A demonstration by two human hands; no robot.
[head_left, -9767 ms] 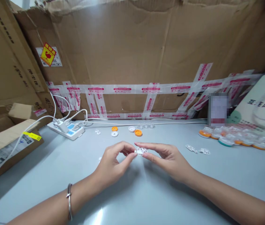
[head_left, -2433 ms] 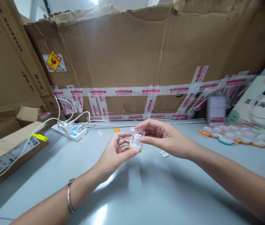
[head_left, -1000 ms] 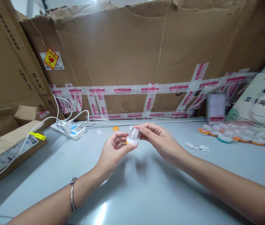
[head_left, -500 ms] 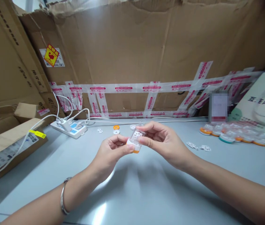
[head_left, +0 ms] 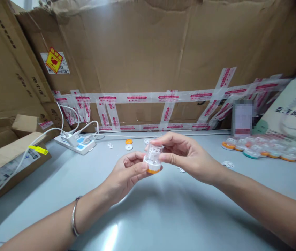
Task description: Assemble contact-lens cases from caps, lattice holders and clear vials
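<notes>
My left hand (head_left: 128, 172) is closed on the white and orange base of a small clear plastic container (head_left: 153, 159), thumb in front and fingers behind. My right hand (head_left: 189, 155) pinches the clear upper part of the same container between thumb and fingers. The container stands nearly upright above the table, with white openwork parts visible inside. Just below the right hand, a white perforated piece (head_left: 181, 169) partly shows. Another white perforated piece (head_left: 228, 164) lies by the right wrist. Behind the hands are an orange ring (head_left: 129, 142) and a white ring (head_left: 128, 147).
A white power strip (head_left: 76, 143) with plugged cables stands at the back left, beside an open cardboard box (head_left: 12, 157). Several similar clear containers (head_left: 261, 149) cluster at the right. A large taped carton (head_left: 137, 52) walls off the back of the grey table (head_left: 148, 216).
The container has turned from tilted to nearly upright, and both hands have shifted slightly. One white perforated piece near the right wrist no longer shows; one shows below the right hand.
</notes>
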